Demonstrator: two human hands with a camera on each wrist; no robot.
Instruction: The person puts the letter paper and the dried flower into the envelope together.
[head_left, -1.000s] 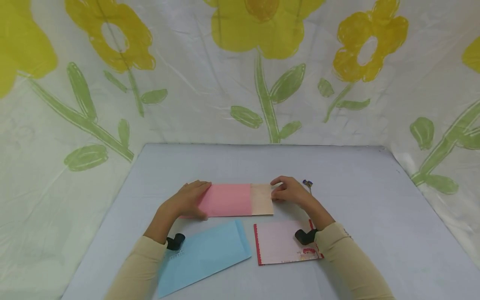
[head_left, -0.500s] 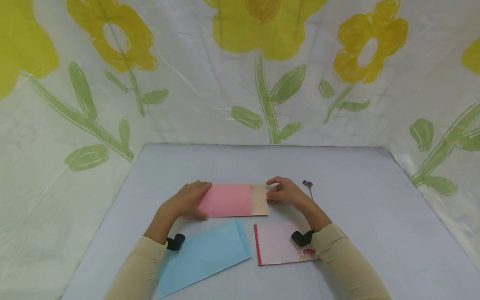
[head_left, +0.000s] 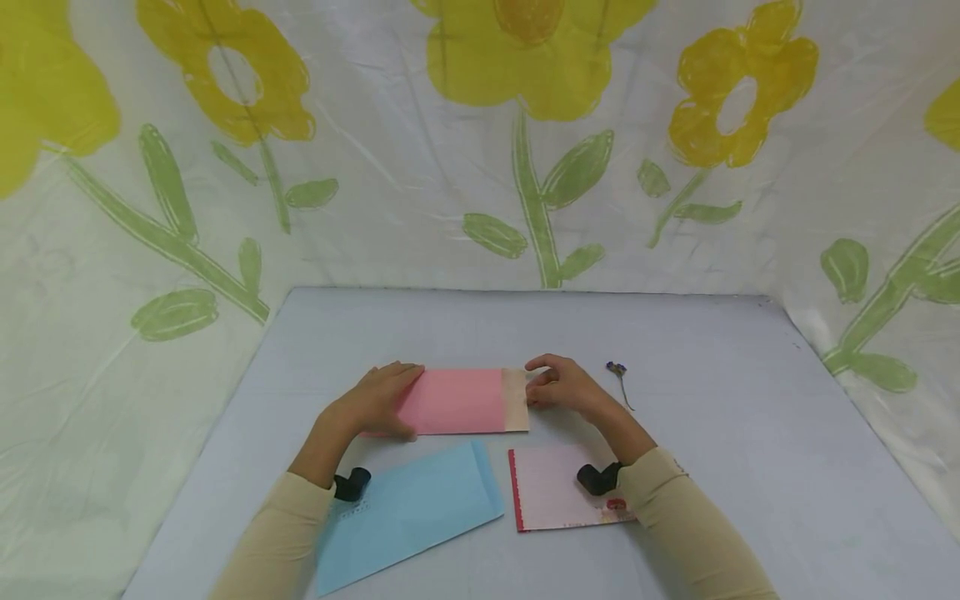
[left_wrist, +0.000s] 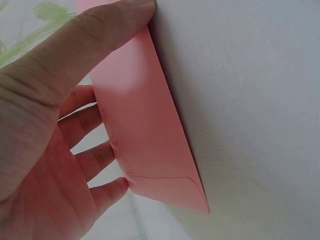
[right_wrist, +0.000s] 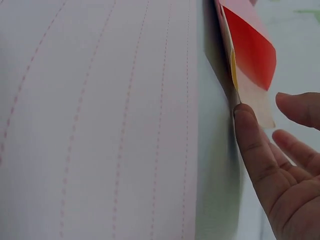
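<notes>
A pink envelope lies crosswise on the table, a cream paper sticking out of its right end. My left hand holds the envelope's left part across its width; the left wrist view shows the thumb at one long edge and the fingers at the other. At the right end, my right hand touches the cream paper's outer edge with extended fingers. In the right wrist view a fingertip presses that edge, the other visible digits stand apart from it, and the envelope's mouth gapes, its inside red.
In front of the left forearm's reach lies a light blue envelope, set at a slant. A pale pink lined sheet with red trim lies partly beneath the right wrist. Behind the right forearm is a small dried purple flower.
My right hand has moved left, and less of the cream paper shows outside the pink envelope. The left hand has stayed in place. More of the dried flower's stem is uncovered.
</notes>
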